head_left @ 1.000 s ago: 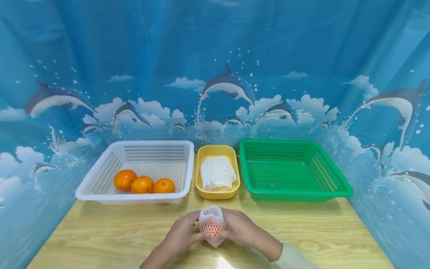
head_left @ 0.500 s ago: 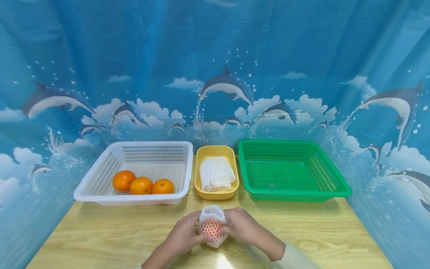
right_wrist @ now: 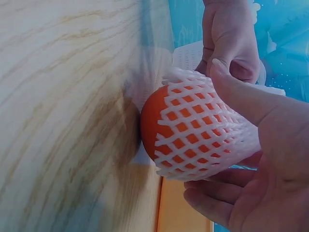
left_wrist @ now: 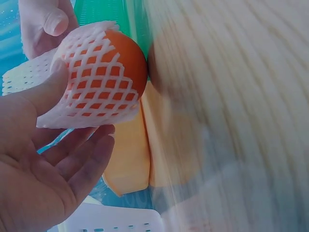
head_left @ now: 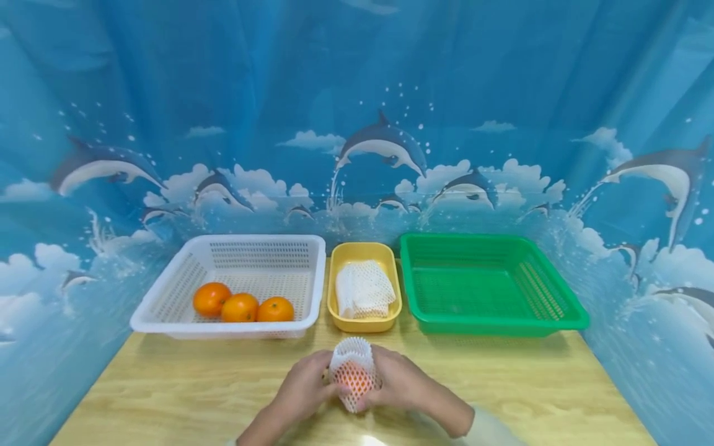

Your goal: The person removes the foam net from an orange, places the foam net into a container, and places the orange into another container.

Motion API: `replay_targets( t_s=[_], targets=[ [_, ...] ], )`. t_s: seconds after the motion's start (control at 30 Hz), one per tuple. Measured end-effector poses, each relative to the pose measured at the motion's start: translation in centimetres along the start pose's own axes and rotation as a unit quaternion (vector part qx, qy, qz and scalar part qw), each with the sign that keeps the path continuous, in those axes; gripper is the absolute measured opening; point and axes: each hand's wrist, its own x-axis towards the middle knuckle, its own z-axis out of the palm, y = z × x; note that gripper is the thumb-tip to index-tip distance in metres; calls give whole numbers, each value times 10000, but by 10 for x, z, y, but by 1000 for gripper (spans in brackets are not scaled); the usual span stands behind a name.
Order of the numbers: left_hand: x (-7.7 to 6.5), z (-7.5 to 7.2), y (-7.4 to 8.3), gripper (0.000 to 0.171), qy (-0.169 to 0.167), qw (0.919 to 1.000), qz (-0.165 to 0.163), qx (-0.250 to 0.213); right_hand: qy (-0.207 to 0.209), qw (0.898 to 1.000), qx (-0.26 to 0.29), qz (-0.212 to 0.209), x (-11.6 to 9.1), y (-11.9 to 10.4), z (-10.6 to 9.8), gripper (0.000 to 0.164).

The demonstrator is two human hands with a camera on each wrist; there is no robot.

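Note:
An orange sits on the table inside a white foam net sleeve, its bottom bare below the sleeve's edge. My left hand grips the sleeve from the left, thumb on the near side and fingers curving under the far side. From the right, my right hand holds the same sleeve, its thumb pressed along the netting. The sleeve's upper end stands open above the fruit in the head view.
Three oranges lie in a white basket at the left. A yellow tray with folded foam nets stands in the middle, a green basket at the right. A dolphin-print curtain hangs behind the wooden table.
Both hands stay around the netted orange at about the same spot. The right thumb has shifted lower on the sleeve, whose upper end stands a little rounder and straighter.

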Motion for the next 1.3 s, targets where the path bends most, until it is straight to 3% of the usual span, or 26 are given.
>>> replay_targets(
  t_s=[0.13, 0.3, 0.57, 0.8, 1.07, 1.2, 1.3],
  targets=[
    [-2, -2, 0, 34, 104, 9999, -38, -80, 54, 9999, -63, -97, 0, 2, 3, 75],
    [-2, -2, 0, 30, 168, 9998, -38, -129, 101, 9999, -29, -135, 1, 3, 4, 60],
    [0, -2, -2, 40, -6, 9998, -177, -52, 5, 10000, -78, 49, 2, 0, -2, 42],
    [1, 0, -2, 53, -157, 9992, -120, -357, 12, 10000, -49, 40, 0, -1, -11, 32],
    [0, 5, -1, 59, -279, 9996, -103, -6, 218, 9997, 117, -40, 1, 2, -13, 20],
    [0, 6, -2, 58, -263, 9996, -96, 27, 226, 9996, 164, -87, 0, 3, -13, 19],
    [3, 6, -2, 61, -195, 9998, -92, -38, 172, 9996, 235, -57, 0, 3, -14, 29]
  ],
)
